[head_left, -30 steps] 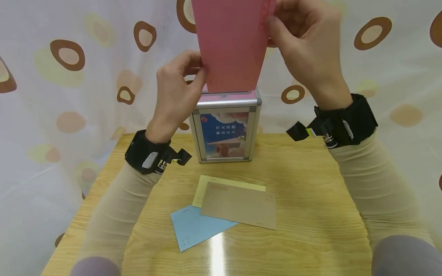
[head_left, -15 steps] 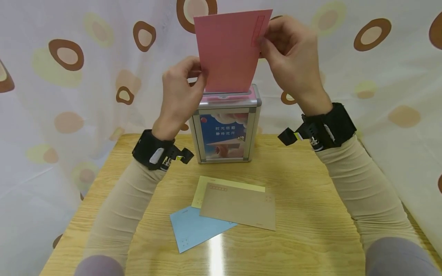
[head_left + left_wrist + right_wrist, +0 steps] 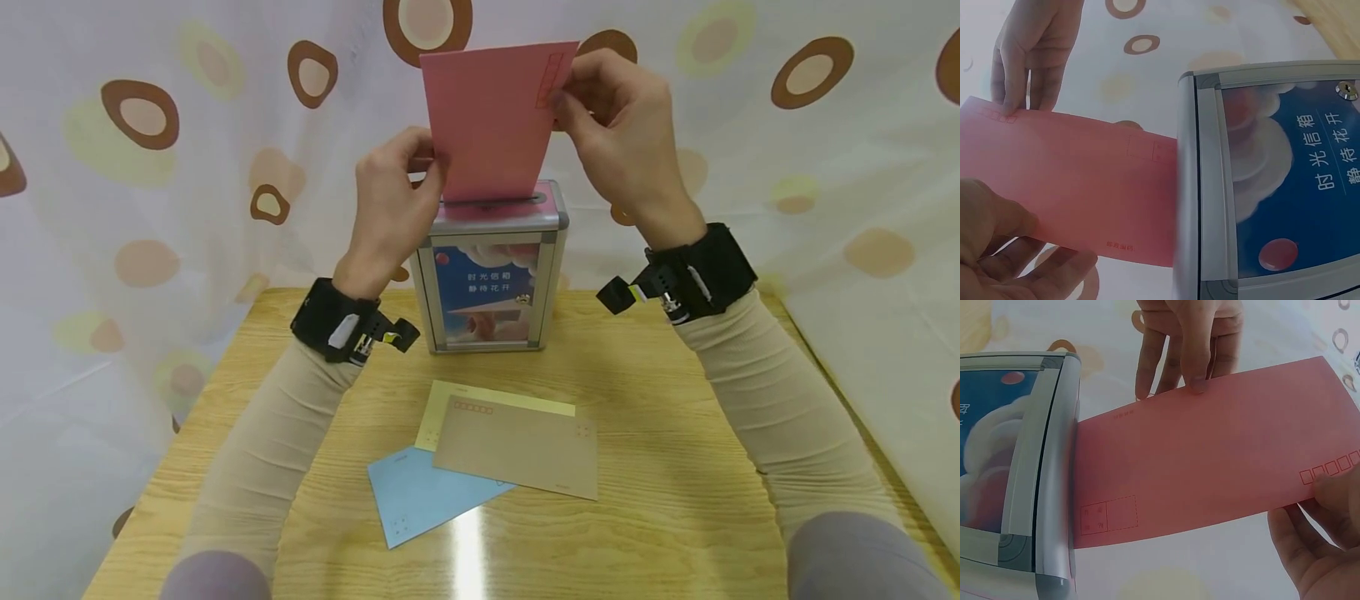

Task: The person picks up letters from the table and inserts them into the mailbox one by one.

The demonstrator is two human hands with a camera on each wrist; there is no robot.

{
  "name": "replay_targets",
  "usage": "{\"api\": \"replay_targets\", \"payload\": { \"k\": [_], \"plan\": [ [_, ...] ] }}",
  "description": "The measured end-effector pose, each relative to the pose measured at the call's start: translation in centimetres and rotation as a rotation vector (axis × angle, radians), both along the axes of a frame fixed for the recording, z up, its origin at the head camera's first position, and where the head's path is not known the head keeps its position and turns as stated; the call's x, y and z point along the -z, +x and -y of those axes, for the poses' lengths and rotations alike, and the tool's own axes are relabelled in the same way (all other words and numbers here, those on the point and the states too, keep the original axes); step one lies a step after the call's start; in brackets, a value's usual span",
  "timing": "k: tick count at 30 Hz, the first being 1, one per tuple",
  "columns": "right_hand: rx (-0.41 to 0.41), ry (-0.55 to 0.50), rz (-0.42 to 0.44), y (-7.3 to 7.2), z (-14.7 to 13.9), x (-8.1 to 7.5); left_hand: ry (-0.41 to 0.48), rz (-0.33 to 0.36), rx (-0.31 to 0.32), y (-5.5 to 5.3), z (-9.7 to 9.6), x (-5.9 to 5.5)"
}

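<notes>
Head view: landmark is the metal-framed letter box (image 3: 487, 287) standing on the wood-grain table (image 3: 660, 442). Pink envelope (image 3: 491, 125) is upright above the letter box, lower end at the slot (image 3: 539, 198) in its top; can't tell how far in. Left hand (image 3: 393, 200) pinches the envelope's left edge, low, close above the letter box. Right hand (image 3: 626, 137) pinches the opposite edge, higher above the letter box, at the red postcode squares (image 3: 550, 81). Both grips clamped on the pink envelope. In front of the letter box, flat on the table: kraft envelope (image 3: 517, 450) overlapping a yellow envelope (image 3: 433, 410) and a blue envelope (image 3: 431, 500); yellow is nearest the letter box, blue reaches farthest out. Curtain (image 3: 243, 50) with brown rings hangs behind the letter box.

Left wrist view: pink envelope meets the letter box's top rim; the end there is hidden by the rim. Left thumb lies on the envelope's face. Right hand is farther from the letter box than the left.

Right wrist view: dashed stamp frame (image 3: 1109, 515) is printed close to the letter box, postcode squares at the end away from it. Right thumb sits at those squares; left hand holds the other long edge, nearer the letter box.
</notes>
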State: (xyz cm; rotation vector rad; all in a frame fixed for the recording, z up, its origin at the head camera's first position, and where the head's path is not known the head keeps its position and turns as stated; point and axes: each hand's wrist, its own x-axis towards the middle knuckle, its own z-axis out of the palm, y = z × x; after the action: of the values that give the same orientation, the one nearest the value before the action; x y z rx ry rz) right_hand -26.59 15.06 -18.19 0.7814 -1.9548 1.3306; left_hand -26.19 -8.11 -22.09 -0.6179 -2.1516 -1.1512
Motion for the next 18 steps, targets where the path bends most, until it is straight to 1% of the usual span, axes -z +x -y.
{"api": "replay_targets", "payload": {
  "k": [3, 5, 7, 12, 15, 18],
  "plan": [
    [-0.021, -0.028, 0.024, -0.2, 0.1, 0.2, -0.004, 0.027, -0.004, -0.2, 0.1, 0.1],
    [-0.016, -0.028, 0.039, -0.3, 0.2, 0.4, -0.003, 0.04, -0.009, -0.2, 0.1, 0.3],
    [0.011, 0.007, 0.029, -0.2, 0.2, 0.5, -0.003, 0.045, -0.016, -0.3, 0.2, 0.4],
    [0.078, 0.118, -0.043, 0.0, 0.0, 0.7, -0.014, 0.051, -0.027, -0.7, 0.4, 1.0],
    [0.108, 0.144, -0.046, 0.2, 0.0, 0.6, -0.015, 0.056, -0.029, -0.9, 0.4, 1.3],
    [0.12, 0.128, -0.021, 0.4, 0.0, 0.5, -0.021, 0.061, -0.031, -1.0, 0.5, 1.5]
  ]
}}
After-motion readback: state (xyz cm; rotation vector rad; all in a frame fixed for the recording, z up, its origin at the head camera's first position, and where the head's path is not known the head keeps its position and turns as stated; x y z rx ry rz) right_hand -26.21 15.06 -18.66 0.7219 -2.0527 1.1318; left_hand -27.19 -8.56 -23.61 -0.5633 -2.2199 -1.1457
